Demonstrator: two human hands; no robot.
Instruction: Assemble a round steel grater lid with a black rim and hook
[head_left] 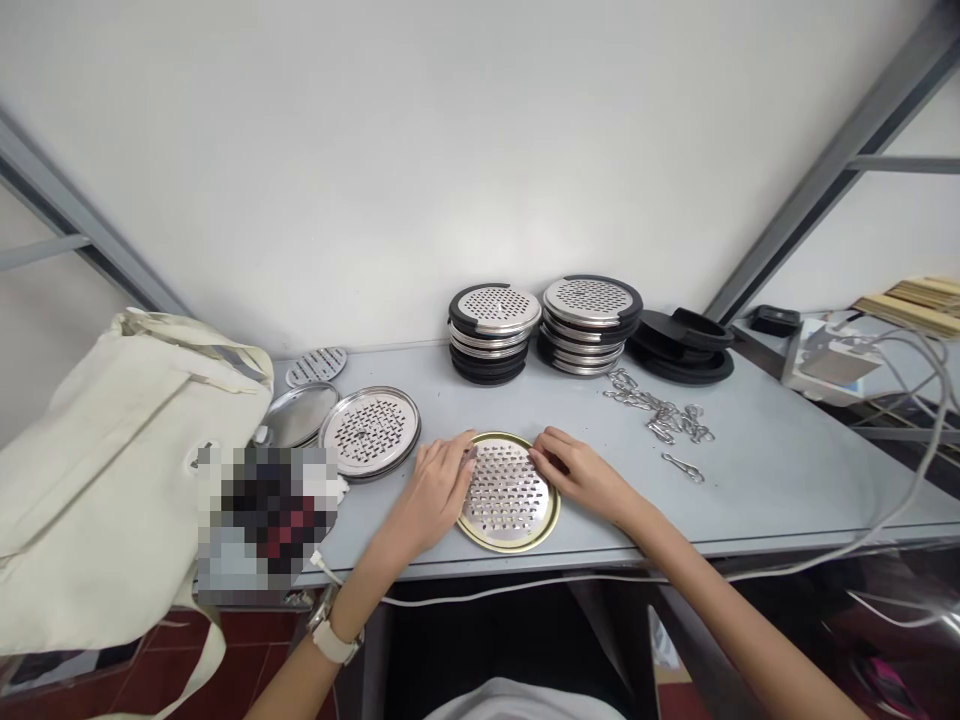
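A round perforated steel disc in a gold-rimmed tray (508, 492) lies flat near the front edge of the grey table (765, 480). My left hand (441, 486) rests on its left rim, fingers curled over the edge. My right hand (579, 470) sits at its upper right rim with the fingertips bent down onto the metal. Both hands touch the disc; it stays on the table.
Left of it lie a perforated tray (370, 432), a plain lid (300, 414) and a small grid (318, 366). Two stacks of black-rimmed discs (495, 332) (592, 322) and black rings (682, 350) stand at the back. Metal clips (664, 414) lie right. A cream bag (97, 470) fills the left.
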